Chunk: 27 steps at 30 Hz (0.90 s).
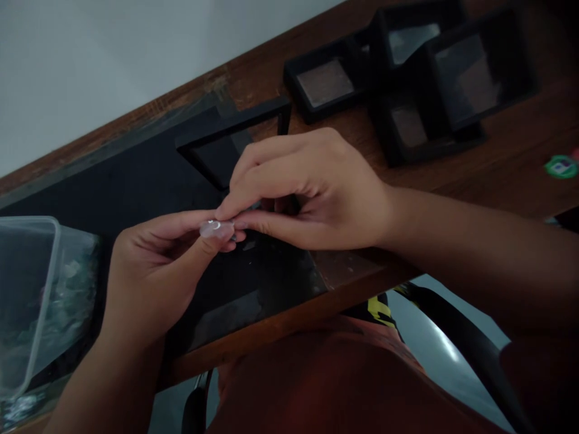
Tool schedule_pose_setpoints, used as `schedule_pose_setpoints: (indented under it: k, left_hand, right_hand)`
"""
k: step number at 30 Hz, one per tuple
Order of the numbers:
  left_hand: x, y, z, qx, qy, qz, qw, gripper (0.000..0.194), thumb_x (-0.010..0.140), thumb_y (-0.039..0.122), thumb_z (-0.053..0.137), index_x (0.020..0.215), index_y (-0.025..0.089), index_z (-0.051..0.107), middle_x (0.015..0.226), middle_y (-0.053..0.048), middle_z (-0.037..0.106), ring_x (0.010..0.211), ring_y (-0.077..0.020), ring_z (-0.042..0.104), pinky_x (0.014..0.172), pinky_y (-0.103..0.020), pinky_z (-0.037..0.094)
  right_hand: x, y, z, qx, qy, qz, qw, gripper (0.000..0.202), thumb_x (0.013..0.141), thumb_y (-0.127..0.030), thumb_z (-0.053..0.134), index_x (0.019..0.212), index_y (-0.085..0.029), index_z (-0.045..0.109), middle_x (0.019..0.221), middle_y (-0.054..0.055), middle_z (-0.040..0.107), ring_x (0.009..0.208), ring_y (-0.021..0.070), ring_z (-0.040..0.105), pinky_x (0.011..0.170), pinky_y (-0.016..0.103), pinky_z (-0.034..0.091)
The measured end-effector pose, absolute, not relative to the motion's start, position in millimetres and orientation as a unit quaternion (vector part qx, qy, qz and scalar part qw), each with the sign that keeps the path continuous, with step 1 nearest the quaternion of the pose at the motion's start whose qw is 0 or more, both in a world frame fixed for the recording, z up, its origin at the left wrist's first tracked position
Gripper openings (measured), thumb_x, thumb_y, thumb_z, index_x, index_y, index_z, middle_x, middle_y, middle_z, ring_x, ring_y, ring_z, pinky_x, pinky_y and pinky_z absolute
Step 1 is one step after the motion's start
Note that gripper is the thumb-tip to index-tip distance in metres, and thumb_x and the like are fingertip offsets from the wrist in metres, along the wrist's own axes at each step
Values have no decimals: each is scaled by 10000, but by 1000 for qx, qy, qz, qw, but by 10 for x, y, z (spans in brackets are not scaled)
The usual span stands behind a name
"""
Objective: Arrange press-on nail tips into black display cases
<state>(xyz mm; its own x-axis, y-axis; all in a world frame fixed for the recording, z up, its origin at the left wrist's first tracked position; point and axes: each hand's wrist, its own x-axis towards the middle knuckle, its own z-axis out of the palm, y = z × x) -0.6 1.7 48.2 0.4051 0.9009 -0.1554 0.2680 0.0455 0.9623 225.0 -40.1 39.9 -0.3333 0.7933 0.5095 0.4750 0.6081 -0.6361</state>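
Note:
Between the fingertips of my left hand is a small clear plastic piece, glossy and thin, its exact kind hard to make out. My right hand pinches at the right end of the same piece, thumb and index finger meeting there. The two hands touch at the fingertips, above a dark mat. Just behind them a black rectangular frame with a see-through middle stands tilted on the mat. My fingers hide part of the piece.
Several black frames with clear windows lie piled at the back right of the wooden table. A clear plastic tub of small transparent pieces stands at the left. A green round item lies at the far right.

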Motion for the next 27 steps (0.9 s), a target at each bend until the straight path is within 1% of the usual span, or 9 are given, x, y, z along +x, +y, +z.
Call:
schedule_pose_setpoints:
  k: [2,5,9,15,18,19,22,24,27]
  left_hand:
    - [-13,16,489,643,472,271,538,136,836,226,877,870,358,885,800,68,841,734,-125,809,747,-171,686]
    - [-22,21,506,658,474,246,530,124,802,282,906,860,389,884,792,86,839,731,-118,811,720,-129,667]
    - [-19,15,512,663,465,232,539,134,813,311,895,849,439,874,811,112,838,770,-123,822,749,-140,674]
    - [-14,12,499,667,452,226,548,142,843,279,871,844,421,876,807,101,838,751,-101,815,754,-105,655]
    - [-3,49,501,632,442,225,596,54,839,361,898,857,410,882,778,81,834,684,-85,797,712,-90,644]
    - [4,66,504,612,437,224,620,62,811,408,924,858,402,884,765,70,832,662,-89,792,686,-98,647]
    - [17,117,517,555,430,220,677,236,692,501,991,846,355,888,711,36,814,614,-112,779,605,-135,655]
    - [12,141,524,537,436,222,688,288,658,501,1010,856,329,891,682,28,797,590,-111,765,590,-143,655]
    - [-10,163,538,530,458,251,668,329,640,496,1022,880,313,891,689,30,788,567,-97,740,592,-147,656]
  right_hand:
    - [2261,-406,400,-395,-805,169,409,195,1091,-233,590,1109,-202,782,1057,-10,758,999,110,740,886,232,596]
    - [2276,-414,416,-391,-818,169,387,190,1073,-211,594,1115,-226,779,1072,-16,757,1025,114,740,863,221,588]
    - [2277,-428,432,-411,-814,187,365,198,1068,-214,580,1103,-248,772,1070,-10,764,1034,125,739,841,211,585]
    - [2279,-404,421,-413,-812,193,365,169,1068,-253,576,1073,-265,745,1047,-22,774,989,125,732,829,218,576]
    - [2277,-406,452,-428,-816,190,337,192,1075,-232,535,1068,-254,726,1048,-15,777,1017,138,719,809,229,564]
    - [2273,-413,466,-437,-816,185,329,209,1077,-217,513,1070,-242,721,1044,-9,774,1023,140,712,797,232,553]
    - [2261,-442,503,-463,-807,163,326,237,1055,-163,483,1078,-195,717,1000,6,751,978,137,688,751,243,508]
    - [2255,-455,512,-473,-795,162,344,216,1016,-144,519,1091,-168,720,960,0,740,888,121,663,717,246,481]
    - [2252,-459,506,-488,-774,171,364,182,984,-144,561,1077,-167,716,919,-29,741,773,96,616,682,249,444]
